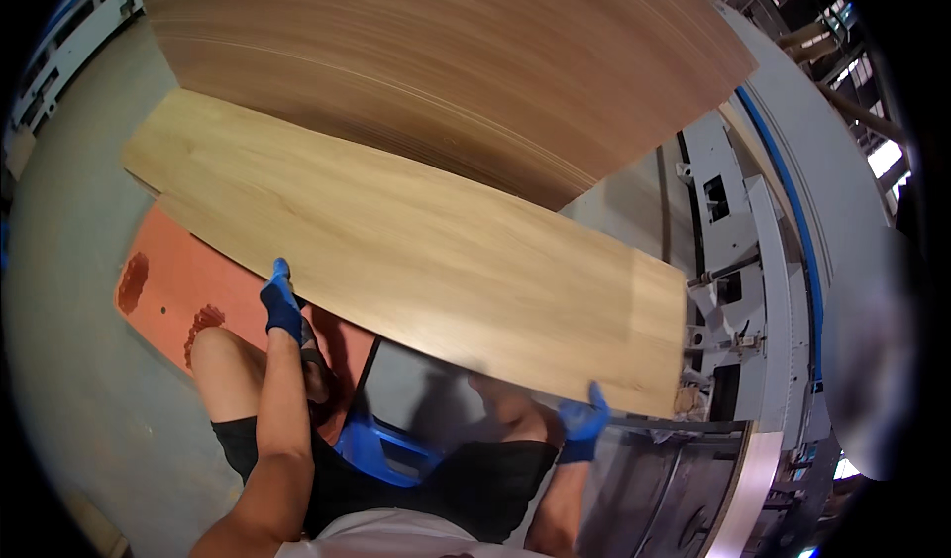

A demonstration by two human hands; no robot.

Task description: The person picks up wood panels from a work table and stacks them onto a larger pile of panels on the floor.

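I hold a long light-wood board (396,251) flat in front of me, running from upper left to lower right. My left hand (282,305), in a blue glove, grips its near edge left of the middle. My right hand (584,424), also blue-gloved, grips the same edge close to the right end. A tall stack of darker brown boards (446,53) lies just beyond it, its layered edge showing.
An orange-red panel (183,285) lies on the concrete floor (69,261) under the board's left part. A grey machine with a blue stripe (783,261) runs along the right. A blue frame (371,449) stands between my legs.
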